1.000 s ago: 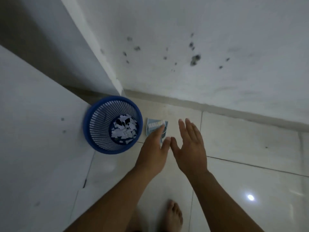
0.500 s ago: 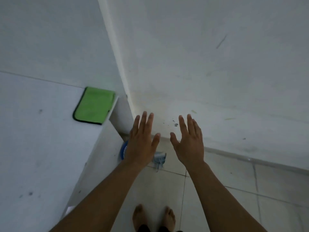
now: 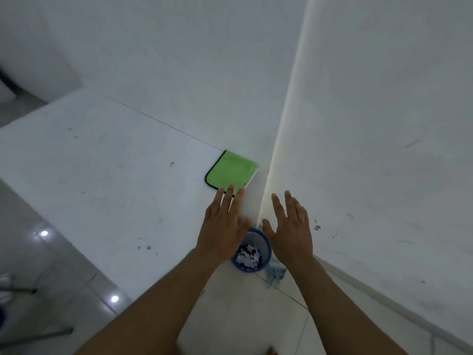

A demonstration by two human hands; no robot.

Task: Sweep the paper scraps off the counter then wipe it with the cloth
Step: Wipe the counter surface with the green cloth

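Reaching out over the corner of the white counter (image 3: 107,180), the person is holding both bare hands in the air with nothing in either. The left hand (image 3: 222,224) is spreading its fingers straight and flat, palm down, and its fingertips (image 3: 230,188) are overlapping the near edge of the green folded microfibre cloth with dark piping (image 3: 230,172); whether they are actually touching the fabric is something I cannot tell from here. The right hand (image 3: 290,231) is hanging beside it, just apart, fingers loosely extended and slightly fanned, in front of the pale wall (image 3: 384,124) and gripping nothing.

The cloth is lying flat on the counter's far right end, tucked just beside the projecting wall corner (image 3: 281,139), one edge running along the counter's rim. The counter surface is showing only a few small dark specks; no paper is lying on it that I can make out.

Down on the glossy tiled floor (image 3: 245,303), between the two wrists, the round blue slatted plastic wastebasket (image 3: 252,254) is standing upright against the counter's end. The white and dark paper scraps (image 3: 249,256) are lying heaped in its bottom. Just to the basket's right, partly hidden behind the right wrist, a pale blue small brush and dustpan (image 3: 276,271) is resting on the tiles, too blurred to describe further.
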